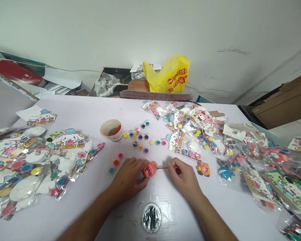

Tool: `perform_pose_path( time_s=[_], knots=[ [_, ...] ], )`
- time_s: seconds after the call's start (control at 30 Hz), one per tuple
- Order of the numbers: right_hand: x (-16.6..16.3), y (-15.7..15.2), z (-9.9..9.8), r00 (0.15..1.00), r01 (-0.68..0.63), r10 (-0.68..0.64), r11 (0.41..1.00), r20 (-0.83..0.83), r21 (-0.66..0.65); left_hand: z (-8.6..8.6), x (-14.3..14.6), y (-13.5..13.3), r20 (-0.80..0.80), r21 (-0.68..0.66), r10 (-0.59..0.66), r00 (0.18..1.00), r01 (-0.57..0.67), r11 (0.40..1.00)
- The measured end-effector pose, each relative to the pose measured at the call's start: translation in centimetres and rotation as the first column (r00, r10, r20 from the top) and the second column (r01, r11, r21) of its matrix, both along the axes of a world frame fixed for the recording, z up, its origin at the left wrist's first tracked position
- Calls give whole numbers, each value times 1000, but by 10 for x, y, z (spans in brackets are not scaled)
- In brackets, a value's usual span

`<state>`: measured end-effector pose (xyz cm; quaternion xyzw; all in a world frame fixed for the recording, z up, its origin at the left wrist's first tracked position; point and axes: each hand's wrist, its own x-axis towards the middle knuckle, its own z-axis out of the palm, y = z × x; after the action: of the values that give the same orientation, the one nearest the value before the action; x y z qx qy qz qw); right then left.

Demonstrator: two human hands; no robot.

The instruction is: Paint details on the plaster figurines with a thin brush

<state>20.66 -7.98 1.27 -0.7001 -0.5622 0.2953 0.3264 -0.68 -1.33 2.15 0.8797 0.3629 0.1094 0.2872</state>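
Note:
An orange painted figurine (149, 169) with pink and blue markings lies on the table, gripped at its left side between the thumb and fingers of my left hand (130, 177). My right hand (183, 175) pinches a thin red paintbrush (163, 167), whose tip points left and reaches the figurine's right edge. Whether the tip touches it, I cannot tell. Small paint pots (115, 162) in pink, red and teal sit just left of my left hand. Beyond both hands are more paint pots (140, 147) in several colours. A painted orange and yellow figurine (203, 169) lies right of my right hand.
A paper cup (111, 129) with murky liquid and a red stick stands behind my left hand. Bagged craft kits (37, 160) cover the left side, and more kits (190, 127) spread over the right. A round grommet (151, 218) is near the front; a yellow bag (169, 75) stands behind the table.

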Motion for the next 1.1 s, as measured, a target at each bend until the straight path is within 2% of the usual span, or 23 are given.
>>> perform_pose_path(
  time_s=[0.07,0.23,0.43,0.97,1.1],
  knots=[
    [0,0,0,1000,13,-13,1000,-16,16,0,0,0,-4,-3,-4,1000,4,1000],
    [-6,0,0,998,-52,52,998,-17,30,0,-1,-1,1,-9,4,1000,-4,1000],
    [-8,-1,0,999,-11,13,999,-34,49,1,-1,-2,1,-4,-4,1000,4,1000],
    [-9,-1,0,999,-26,29,997,-33,72,-1,-1,-1,-14,-4,-4,1000,3,1000],
    [-9,-1,0,998,-48,49,998,-26,44,-1,0,0,-28,-11,1,1000,-2,1000]
  ],
)
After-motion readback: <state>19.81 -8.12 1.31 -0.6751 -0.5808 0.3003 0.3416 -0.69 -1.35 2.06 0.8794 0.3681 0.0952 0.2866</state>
